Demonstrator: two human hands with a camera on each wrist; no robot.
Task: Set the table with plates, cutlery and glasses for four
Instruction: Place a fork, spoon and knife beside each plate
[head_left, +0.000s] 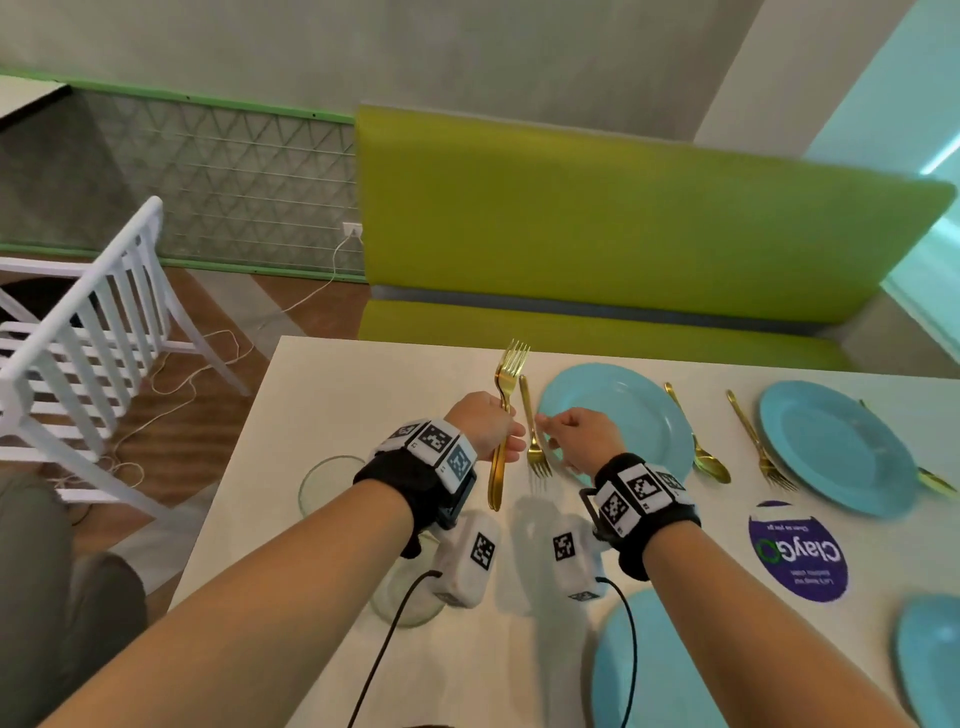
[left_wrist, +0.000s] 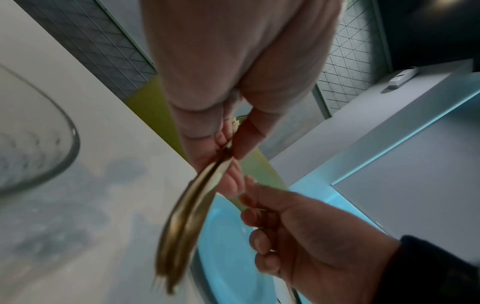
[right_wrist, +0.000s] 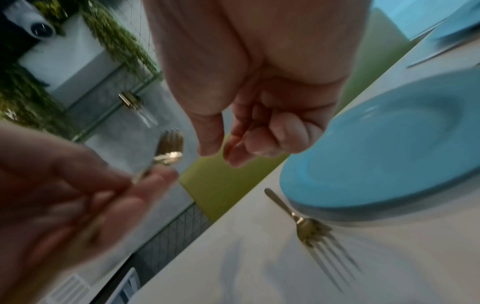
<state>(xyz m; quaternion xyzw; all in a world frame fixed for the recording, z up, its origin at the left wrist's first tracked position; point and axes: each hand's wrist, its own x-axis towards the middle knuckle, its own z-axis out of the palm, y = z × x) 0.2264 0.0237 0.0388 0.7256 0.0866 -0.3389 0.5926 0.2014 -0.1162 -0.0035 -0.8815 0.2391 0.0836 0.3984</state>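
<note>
Gold forks (head_left: 500, 431) bunched, shiny, tines up

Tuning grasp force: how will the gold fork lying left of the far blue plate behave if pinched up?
The gold fork looks like polished metal: probably stiff and somewhat slippery. It lies flat on the table, so little edge to pinch. Thin, so likely light.

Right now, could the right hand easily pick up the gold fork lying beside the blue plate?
Probably yes. The right hand holds nothing and hovers just above the gold fork, which lies bare on the white table left of the blue plate. The left hand, gripping other forks, stays off to the side.
</note>
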